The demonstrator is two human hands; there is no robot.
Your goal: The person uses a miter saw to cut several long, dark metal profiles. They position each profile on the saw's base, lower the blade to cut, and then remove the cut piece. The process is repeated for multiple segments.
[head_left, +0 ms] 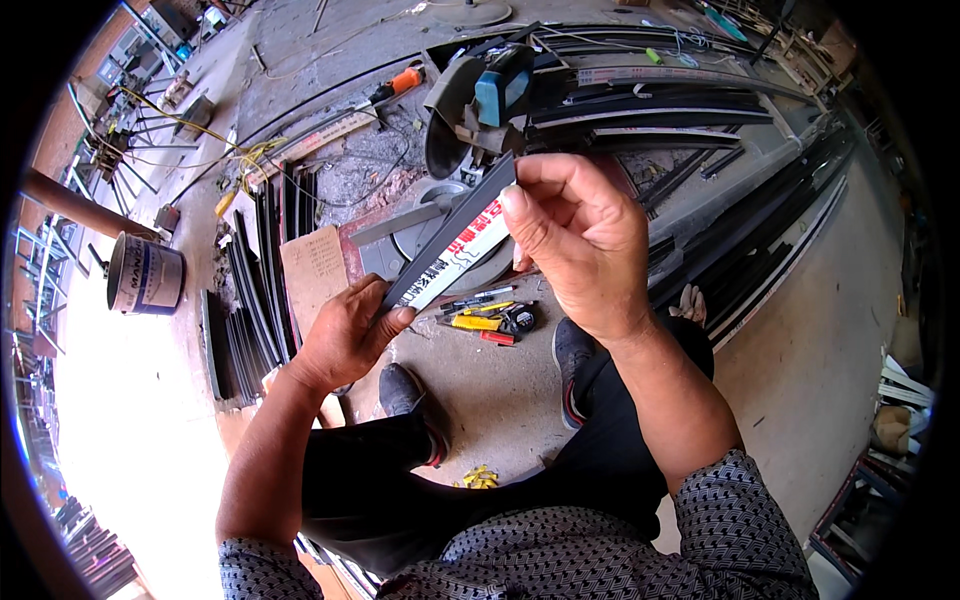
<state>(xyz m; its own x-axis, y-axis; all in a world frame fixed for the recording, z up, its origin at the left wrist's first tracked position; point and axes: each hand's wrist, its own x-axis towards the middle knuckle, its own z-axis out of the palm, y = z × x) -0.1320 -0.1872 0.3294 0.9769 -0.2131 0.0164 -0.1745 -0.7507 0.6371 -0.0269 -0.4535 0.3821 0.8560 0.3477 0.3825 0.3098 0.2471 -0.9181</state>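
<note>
My left hand [345, 335] is closed round the lower end of a short dark metal profile [430, 245], which slants up to the right in front of me. White protective film [470, 245] with red and black print covers one face of the profile. At its upper end, my right hand [590, 245] pinches the profile's tip between thumb and fingers; whether the film's edge is also in the pinch I cannot tell. Just beyond stands a cut-off saw with a teal motor housing [503, 85], its round guard [450, 120] partly behind the profile.
On the floor between my shoes lie a tape measure [517, 318], a yellow cutter knife [475, 322] and pens. Long dark profiles [660, 115] are stacked right of the saw; more [255, 290] lie at left. A bucket [146, 273], cardboard [315, 262] and an orange-ended tool [400, 82] are around.
</note>
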